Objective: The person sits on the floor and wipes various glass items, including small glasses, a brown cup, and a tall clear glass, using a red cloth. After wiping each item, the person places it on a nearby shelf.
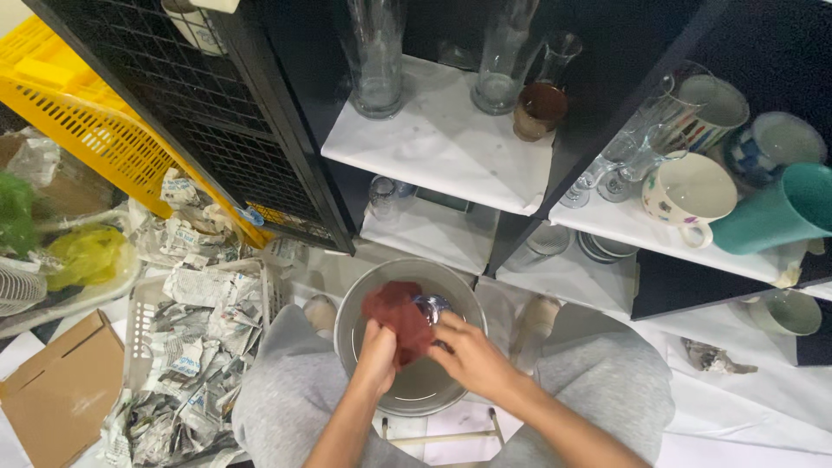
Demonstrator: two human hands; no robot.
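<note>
Two hands work over our metal bowl (364,299): left hand (375,357) pinching the red cloth (399,319), right hand (468,355) gripping the glass (431,305), so we should rub gently and hold it low.

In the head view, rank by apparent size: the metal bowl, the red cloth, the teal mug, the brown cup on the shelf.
1. Metal bowl
2. Teal mug
3. Red cloth, though partly covered by the left hand and right hand
4. Brown cup
</note>
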